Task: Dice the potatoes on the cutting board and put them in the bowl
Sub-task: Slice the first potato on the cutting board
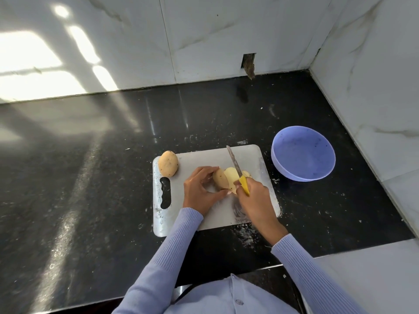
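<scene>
Blue bowl beside cutting board

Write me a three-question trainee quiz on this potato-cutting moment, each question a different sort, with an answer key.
1. True or false: the purple bowl already holds diced potato.
2. Multiple choice: where does the whole potato lie? A) in the bowl B) at the far left corner of the cutting board C) on the counter right of the bowl
3. Fill in: the right hand grips a knife with a ____ handle, while the left hand holds the cut potato.

Key
1. False: the bowl looks empty.
2. B
3. yellow
</scene>
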Demonstrator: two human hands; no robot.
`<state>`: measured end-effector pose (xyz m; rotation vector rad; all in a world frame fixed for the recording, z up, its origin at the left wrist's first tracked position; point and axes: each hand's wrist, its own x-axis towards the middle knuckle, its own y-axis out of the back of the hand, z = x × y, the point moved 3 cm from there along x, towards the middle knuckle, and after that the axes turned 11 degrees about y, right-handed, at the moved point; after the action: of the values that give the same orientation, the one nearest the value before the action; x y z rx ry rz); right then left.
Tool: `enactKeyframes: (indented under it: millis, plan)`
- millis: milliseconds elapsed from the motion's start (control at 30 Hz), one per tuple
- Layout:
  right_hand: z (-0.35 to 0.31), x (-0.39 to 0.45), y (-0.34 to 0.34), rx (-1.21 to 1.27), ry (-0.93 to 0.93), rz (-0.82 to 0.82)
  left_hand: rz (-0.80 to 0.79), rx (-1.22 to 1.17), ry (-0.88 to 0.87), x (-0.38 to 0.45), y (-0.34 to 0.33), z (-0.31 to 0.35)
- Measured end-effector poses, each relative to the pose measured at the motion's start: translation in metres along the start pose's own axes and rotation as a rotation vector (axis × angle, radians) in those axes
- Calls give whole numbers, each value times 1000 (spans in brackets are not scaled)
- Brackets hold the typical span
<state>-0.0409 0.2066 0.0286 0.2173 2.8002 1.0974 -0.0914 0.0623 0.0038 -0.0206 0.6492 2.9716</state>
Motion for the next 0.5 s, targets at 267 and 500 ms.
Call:
enactKeyframes:
  millis: [267,500]
  plan:
    - [1,0,2,-2,20,0,29,-29,44,-5,15,-1]
    - [-2,-1,2,-37,41,3,21,-49,50,-7,17,-5]
